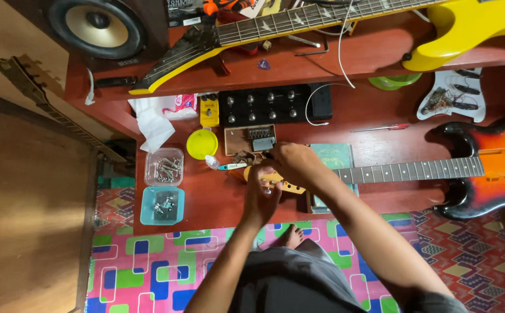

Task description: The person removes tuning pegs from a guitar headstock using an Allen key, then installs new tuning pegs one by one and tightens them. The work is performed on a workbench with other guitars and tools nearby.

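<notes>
A sunburst electric guitar (490, 168) lies across the red workbench (217, 203), its neck (409, 170) running left to the pale headstock (287, 185). My left hand (262, 194) grips the headstock's near edge, fingers curled around a tuning peg. My right hand (293, 162) rests on top of the headstock, fingers closed over it and hiding most of it. A small open wooden box (246, 139) with metal parts sits just behind my hands.
Two clear tubs of screws (163, 167) and hardware (162, 206) stand at the left, beside a yellow lid (201, 144). A black pedal unit (264, 105), white pickguard (452, 95), red screwdriver (380, 127) and yellow guitar (472, 29) lie behind. A loudspeaker (99, 26) stands top left.
</notes>
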